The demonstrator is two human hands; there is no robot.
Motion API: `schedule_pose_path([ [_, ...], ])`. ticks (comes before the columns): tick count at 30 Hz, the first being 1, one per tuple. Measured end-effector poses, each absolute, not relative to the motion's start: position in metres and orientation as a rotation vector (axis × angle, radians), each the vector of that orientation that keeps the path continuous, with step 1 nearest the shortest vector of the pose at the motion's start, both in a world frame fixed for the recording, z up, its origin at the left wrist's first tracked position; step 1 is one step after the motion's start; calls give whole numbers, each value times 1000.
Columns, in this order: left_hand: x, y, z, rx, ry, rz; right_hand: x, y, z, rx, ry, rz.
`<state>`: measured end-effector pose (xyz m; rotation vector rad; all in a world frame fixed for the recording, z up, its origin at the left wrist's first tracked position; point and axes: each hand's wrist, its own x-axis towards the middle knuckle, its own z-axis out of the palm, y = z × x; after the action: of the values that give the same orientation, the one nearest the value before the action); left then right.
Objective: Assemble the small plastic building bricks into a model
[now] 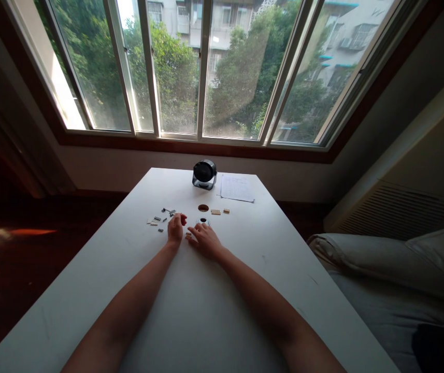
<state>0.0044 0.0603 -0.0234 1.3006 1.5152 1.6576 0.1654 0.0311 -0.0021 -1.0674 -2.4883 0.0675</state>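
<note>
My left hand (175, 228) rests on its side on the white table (229, 290), fingers curled in. Whether anything lies inside them is too small to see. My right hand (206, 241) reaches in from the right, palm down with its fingers apart. Under and beside its thumb and fingertips are a few small tan pieces (188, 235). Just beyond its fingers lies a round silvery ring-like object (203, 221) with a dark centre, partly covered by the hand. Left of my left hand, several small dark grey pieces (157, 218) and pale pieces (154, 224) are scattered.
Tan studded pieces (216, 212) and a smaller tan block (226, 211) lie right of a round hole (203, 207) in the table. Farther back stand a small black fan (204, 171) and a written sheet of paper (237, 188). A sofa (377, 259) borders the right side.
</note>
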Motion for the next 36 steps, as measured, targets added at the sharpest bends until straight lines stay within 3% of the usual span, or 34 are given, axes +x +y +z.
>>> schedule_pose_path([
  [8, 10, 52, -16, 1475, 1601, 1579, 163, 33, -6, -977, -2548, 21],
  [19, 10, 54, -19, 1615, 1676, 1377, 175, 49, -15, -925, -2428, 241],
  [36, 18, 43, -9, 2121, 1854, 963, 179, 52, -13, -1074, -2284, 335],
])
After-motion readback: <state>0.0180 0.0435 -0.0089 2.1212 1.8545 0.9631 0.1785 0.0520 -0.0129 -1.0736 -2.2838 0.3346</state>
